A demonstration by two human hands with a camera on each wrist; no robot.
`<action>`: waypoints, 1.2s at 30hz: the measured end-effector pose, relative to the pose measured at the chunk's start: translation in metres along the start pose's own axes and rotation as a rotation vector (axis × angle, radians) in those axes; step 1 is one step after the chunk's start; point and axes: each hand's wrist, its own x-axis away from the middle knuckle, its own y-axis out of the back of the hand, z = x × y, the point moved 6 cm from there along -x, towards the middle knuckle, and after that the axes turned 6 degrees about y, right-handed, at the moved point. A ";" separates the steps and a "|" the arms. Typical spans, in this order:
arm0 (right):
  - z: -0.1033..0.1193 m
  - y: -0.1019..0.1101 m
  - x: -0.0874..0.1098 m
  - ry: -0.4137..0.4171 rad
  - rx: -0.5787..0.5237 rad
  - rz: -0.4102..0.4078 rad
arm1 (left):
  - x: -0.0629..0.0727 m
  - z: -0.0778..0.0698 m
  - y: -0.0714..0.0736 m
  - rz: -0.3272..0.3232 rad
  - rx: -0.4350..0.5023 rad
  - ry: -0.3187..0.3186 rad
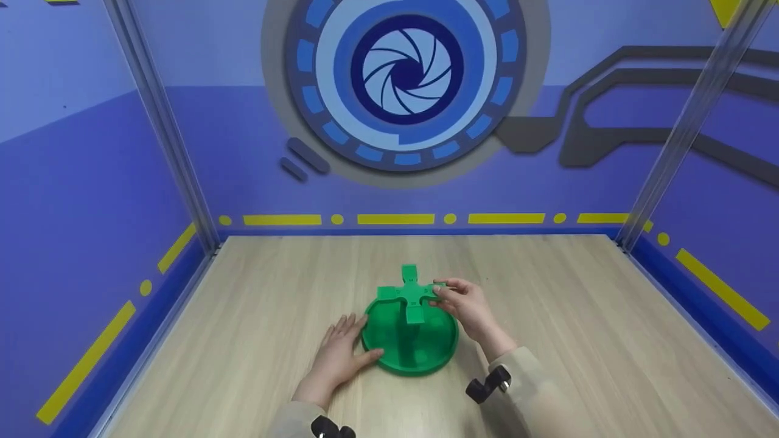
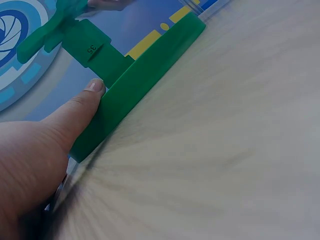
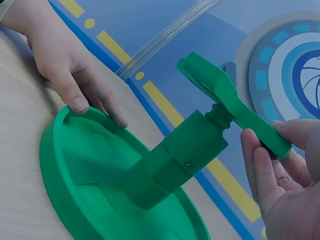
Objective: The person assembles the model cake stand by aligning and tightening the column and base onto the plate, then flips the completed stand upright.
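A green round tray [image 1: 411,370] with a raised rim sits on the table, and a thick green post [image 3: 175,162] rises from its middle. Above the post is a green four-armed cross-shaped handle [image 1: 412,294], whose threaded stem [image 3: 219,117] enters the post's top, with some thread showing. My right hand [image 1: 468,307] pinches the handle's right arm between thumb and fingers. Along the tray's left side, my left hand [image 1: 338,359] touches the rim with fingers fairly straight and spread; its thumb [image 2: 82,107] lies at the near rim.
The pale wooden table [image 1: 274,274] surrounds the tray. Blue wall panels [image 1: 188,152] with yellow dashes stand at the back and both sides, joined by metal corner posts [image 1: 164,121]. Dark clips [image 1: 489,384] sit at the sleeve cuffs.
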 end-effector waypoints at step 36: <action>-0.003 -0.002 0.023 -0.021 -0.024 0.047 | 0.001 -0.002 0.002 0.006 0.014 -0.005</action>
